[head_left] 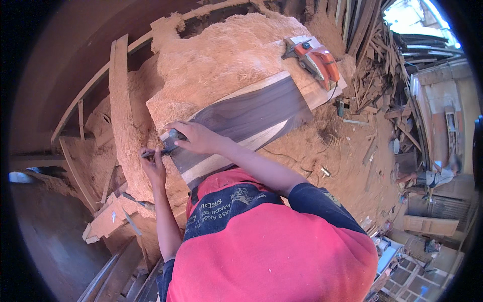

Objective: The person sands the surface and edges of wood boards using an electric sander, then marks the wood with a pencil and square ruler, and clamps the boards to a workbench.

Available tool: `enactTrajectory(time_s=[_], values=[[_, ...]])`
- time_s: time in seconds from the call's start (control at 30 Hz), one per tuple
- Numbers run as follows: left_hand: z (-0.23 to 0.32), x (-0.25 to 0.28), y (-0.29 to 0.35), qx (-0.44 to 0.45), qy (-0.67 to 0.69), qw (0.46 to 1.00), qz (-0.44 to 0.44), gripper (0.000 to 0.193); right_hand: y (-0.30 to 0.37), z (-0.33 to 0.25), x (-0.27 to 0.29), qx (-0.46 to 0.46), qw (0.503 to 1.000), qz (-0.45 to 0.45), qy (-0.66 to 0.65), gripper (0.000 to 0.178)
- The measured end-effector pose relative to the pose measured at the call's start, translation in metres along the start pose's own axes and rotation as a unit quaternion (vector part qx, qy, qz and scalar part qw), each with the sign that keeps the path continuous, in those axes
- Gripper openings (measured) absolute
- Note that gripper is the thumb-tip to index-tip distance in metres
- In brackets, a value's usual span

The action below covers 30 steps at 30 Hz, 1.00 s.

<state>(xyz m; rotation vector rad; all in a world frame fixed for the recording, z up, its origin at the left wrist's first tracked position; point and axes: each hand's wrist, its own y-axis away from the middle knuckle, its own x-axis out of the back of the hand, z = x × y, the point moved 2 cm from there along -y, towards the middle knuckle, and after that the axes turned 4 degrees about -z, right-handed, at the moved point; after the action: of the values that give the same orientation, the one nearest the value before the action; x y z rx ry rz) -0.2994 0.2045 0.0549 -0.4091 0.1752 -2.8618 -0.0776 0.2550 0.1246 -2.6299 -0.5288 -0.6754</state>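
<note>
A wide board (251,108), dark brown with pale streaks along its edges, lies slanting in front of me. At its left end I hold a dark hand tool (171,145) with both hands; its exact kind is largely hidden by my fingers. My right hand (196,137) is closed over the tool's upper part, above the board's corner. My left hand (155,168) pinches a dark bar-like end of it, just off the board's edge. An orange power planer (319,63) rests beyond the board's far right end, apart from both hands.
Thick wood shavings (221,48) cover the work area. An upright pale beam (119,85) stands at left, beside a frame of planks. Stacked scrap wood (372,65) leans at the far right. A cable (289,155) trails over the floor. Another person (437,177) is at the right.
</note>
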Motion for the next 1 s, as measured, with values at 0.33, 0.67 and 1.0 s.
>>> enactTrajectory(time_s=[0.33,0.67,1.0], values=[[-0.006,0.006,0.004,0.004,-0.074,0.997,-0.002,0.029,0.014,-0.012,0.002,-0.063,0.997,-0.035,0.033,0.048],[0.087,-0.088,0.050,-0.064,-0.174,0.968,0.170,0.067,0.141,0.133,0.109,-0.249,0.904,0.343,-0.048,0.040],[0.078,-0.173,-0.015,0.097,0.033,0.914,0.393,0.025,0.316,0.237,0.228,-0.478,0.632,0.364,-0.489,0.056]])
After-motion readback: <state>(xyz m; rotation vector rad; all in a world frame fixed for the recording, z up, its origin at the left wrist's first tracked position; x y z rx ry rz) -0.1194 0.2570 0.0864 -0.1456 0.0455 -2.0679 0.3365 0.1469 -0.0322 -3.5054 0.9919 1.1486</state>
